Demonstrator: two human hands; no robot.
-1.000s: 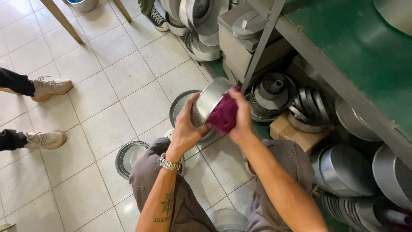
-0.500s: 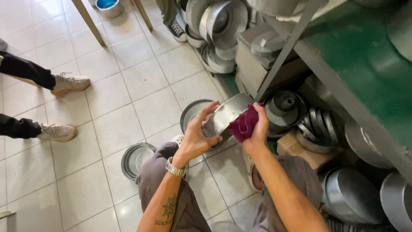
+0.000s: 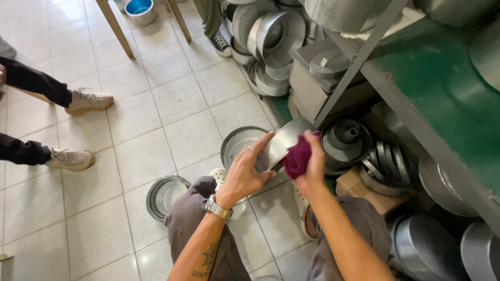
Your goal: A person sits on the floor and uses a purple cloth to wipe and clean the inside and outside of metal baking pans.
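Note:
My left hand (image 3: pixel 249 171) grips a round metal pan (image 3: pixel 285 141) by its rim and holds it tilted over my knees. My right hand (image 3: pixel 311 162) clutches a crumpled purple cloth (image 3: pixel 297 156) and presses it against the pan's side. A silver watch sits on my left wrist and a tattoo shows on that forearm. I sit with both knees in grey trousers below the hands.
Round metal pans lie on the tiled floor: one (image 3: pixel 238 144) behind the held pan, a stack (image 3: pixel 165 194) by my left knee. A green metal shelf (image 3: pixel 442 88) on the right holds more pans. Another person's feet in beige shoes (image 3: pixel 88 101) are at left. Wooden legs (image 3: pixel 117 28) stand beyond.
The view has shifted so the hands sit lower in the frame. The pan has tilted and my right hand with the cloth has slid along its side.

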